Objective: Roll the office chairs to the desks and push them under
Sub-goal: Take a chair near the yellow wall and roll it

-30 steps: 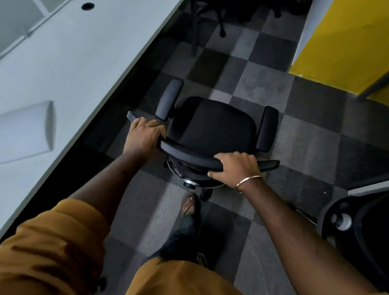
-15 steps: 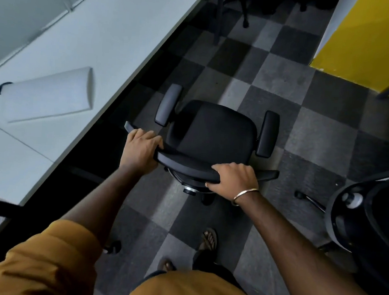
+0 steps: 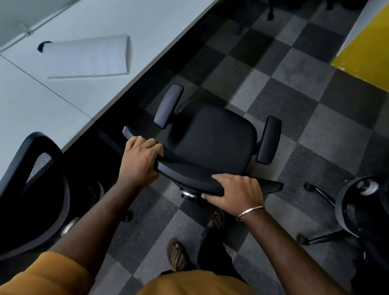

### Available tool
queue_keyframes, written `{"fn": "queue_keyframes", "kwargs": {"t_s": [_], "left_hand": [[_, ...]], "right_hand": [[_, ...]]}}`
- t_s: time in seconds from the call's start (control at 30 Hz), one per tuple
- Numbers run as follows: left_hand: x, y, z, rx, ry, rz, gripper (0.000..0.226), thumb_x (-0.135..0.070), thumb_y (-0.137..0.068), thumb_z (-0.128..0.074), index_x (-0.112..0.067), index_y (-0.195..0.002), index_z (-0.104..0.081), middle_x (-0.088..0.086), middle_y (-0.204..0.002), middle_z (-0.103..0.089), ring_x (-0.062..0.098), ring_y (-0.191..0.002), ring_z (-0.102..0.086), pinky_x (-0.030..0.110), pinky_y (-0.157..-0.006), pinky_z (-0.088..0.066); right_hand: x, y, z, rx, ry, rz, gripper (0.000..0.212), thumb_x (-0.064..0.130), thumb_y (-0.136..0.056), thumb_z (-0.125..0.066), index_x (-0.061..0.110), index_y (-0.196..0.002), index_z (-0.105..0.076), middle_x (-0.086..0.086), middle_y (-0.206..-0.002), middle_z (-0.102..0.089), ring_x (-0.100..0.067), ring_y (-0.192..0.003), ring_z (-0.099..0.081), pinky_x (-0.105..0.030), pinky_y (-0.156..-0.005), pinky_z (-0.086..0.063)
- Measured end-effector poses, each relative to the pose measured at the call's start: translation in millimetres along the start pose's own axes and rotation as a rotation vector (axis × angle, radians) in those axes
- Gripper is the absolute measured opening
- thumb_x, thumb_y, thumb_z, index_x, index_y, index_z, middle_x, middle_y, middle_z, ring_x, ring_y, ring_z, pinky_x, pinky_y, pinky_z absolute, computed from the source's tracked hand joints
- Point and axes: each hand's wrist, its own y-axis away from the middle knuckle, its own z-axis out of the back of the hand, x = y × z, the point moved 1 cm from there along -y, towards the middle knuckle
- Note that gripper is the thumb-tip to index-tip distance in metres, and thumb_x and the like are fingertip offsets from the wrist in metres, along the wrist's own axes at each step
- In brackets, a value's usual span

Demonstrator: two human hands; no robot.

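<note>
Sandalled feet (image 3: 178, 255) are standing on the checkered carpet (image 3: 293, 90) at the bottom of the head view, orange sleeves below the arms. Left hand (image 3: 140, 159) is curling its fingers over the top edge of the office chair's backrest (image 3: 193, 174) near its left end, wrapped tight on it. Right hand (image 3: 236, 193), bracelet on the wrist, is gripping the same top edge further right, thumb underneath, fingers over the top. So the backrest is running across between both grips, and the seat (image 3: 215, 135) and two armrests are extending away from the hands, beyond the knuckles.

Office chair (image 3: 215, 135) is sitting out in the aisle, beside the white desk (image 3: 105, 24) but not under it; the left armrest (image 3: 168, 105) is lying near the desk edge, seat angled along the aisle rather than squarely at the desk. Judging from that: rolling is underway, turning and pushing under is not yet done for this chair.

Mesh-backed chair (image 3: 35, 181) at lower left is sitting tight against the desk edge, looks already parked. Another chair (image 3: 369, 219) at far right is standing well apart from the desk, probably still to move. White folded item (image 3: 89, 57) is lying on the desktop. Yellow wall (image 3: 383, 41) further off.
</note>
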Motion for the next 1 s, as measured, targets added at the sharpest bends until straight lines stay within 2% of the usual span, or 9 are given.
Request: {"fn": "queue_keyframes", "kwargs": {"t_s": [0.13,0.27,0.43,0.5,0.57,0.63,0.73,0.87,1.0], "left_hand": [[4,35,1,-0.002,-0.034,0.046,0.038,-0.017,-0.055,-0.068,-0.030,-0.089,-0.057,-0.016,-0.088,-0.046,0.021,-0.092,-0.050,0.039,-0.096,-0.034],[-7,58,3,0.023,-0.062,0.078,0.037,-0.023,-0.054,-0.068,-0.031,-0.087,-0.053,-0.013,-0.087,-0.047,0.019,-0.088,-0.049,0.038,-0.092,-0.033],[-27,59,0,0.088,-0.028,0.031,0.037,-0.026,-0.054,-0.066,-0.034,-0.087,-0.050,-0.015,-0.085,-0.045,0.015,-0.084,-0.045,0.034,-0.081,-0.026],[-32,49,-1,0.117,0.002,-0.015,0.035,-0.031,-0.057,-0.067,-0.036,-0.089,-0.055,-0.015,-0.083,-0.047,0.015,-0.083,-0.048,0.032,-0.077,-0.024],[-33,41,0,0.123,0.010,-0.064,0.030,-0.046,-0.064,-0.065,-0.037,-0.092,-0.060,-0.014,-0.083,-0.051,0.015,-0.082,-0.054,0.033,-0.075,-0.028],[-32,28,-1,0.142,-0.008,-0.085,0.035,-0.061,-0.066,-0.062,-0.037,-0.092,-0.062,-0.012,-0.083,-0.056,0.015,-0.082,-0.059,0.034,-0.074,-0.034],[-35,11,-6,0.172,-0.053,-0.038,0.043,-0.072,-0.066,-0.057,-0.034,-0.085,-0.059,-0.011,-0.081,-0.059,0.017,-0.079,-0.064,0.035,-0.072,-0.042],[-41,-13,-11,0.163,-0.068,0.092,0.040,-0.070,-0.066,-0.063,-0.034,-0.083,-0.058,-0.012,-0.076,-0.059,0.015,-0.078,-0.066,0.035,-0.072,-0.044],[-37,-44,-7,0.137,-0.103,0.249,0.039,-0.066,-0.062,-0.066,-0.036,-0.087,-0.065,-0.013,-0.078,-0.064,0.015,-0.080,-0.067,0.036,-0.073,-0.045]], "right_hand": [[12,20,-1,-0.079,-0.045,0.062,0.070,0.090,-0.069,-0.058,0.035,-0.108,-0.077,0.016,-0.096,-0.077,-0.010,-0.082,-0.074,-0.030,-0.060,-0.057],[6,26,8,-0.029,-0.106,0.079,0.084,0.100,-0.076,-0.035,0.037,-0.112,-0.077,0.018,-0.107,-0.077,-0.006,-0.095,-0.073,-0.030,-0.073,-0.058],[-27,9,21,-0.036,-0.138,0.011,0.070,0.089,-0.090,-0.023,0.042,-0.098,-0.075,0.022,-0.092,-0.074,-0.003,-0.085,-0.070,-0.033,-0.067,-0.054],[-47,-3,23,-0.059,-0.095,0.003,0.068,0.084,-0.093,-0.025,0.040,-0.092,-0.075,0.020,-0.084,-0.074,-0.006,-0.078,-0.070,-0.032,-0.062,-0.052],[-66,-15,22,-0.082,-0.052,0.023,0.064,0.078,-0.097,-0.028,0.035,-0.085,-0.073,0.015,-0.075,-0.071,-0.010,-0.072,-0.069,-0.031,-0.057,-0.049],[-85,-31,22,-0.085,-0.029,0.048,0.063,0.074,-0.099,-0.028,0.030,-0.080,-0.069,0.011,-0.068,-0.066,-0.012,-0.067,-0.066,-0.030,-0.054,-0.044],[-107,-62,23,-0.078,-0.025,0.099,0.061,0.069,-0.101,-0.031,0.026,-0.074,-0.065,0.009,-0.065,-0.060,-0.012,-0.064,-0.061,-0.030,-0.055,-0.037],[-128,-118,18,-0.090,-0.052,0.156,0.053,0.063,-0.101,-0.041,0.025,-0.073,-0.065,0.009,-0.066,-0.059,-0.012,-0.068,-0.059,-0.030,-0.066,-0.030],[-131,-179,12,-0.090,-0.071,0.214,0.049,0.059,-0.100,-0.046,0.024,-0.069,-0.062,0.007,-0.065,-0.058,-0.014,-0.069,-0.057,-0.034,-0.069,-0.034]]}}
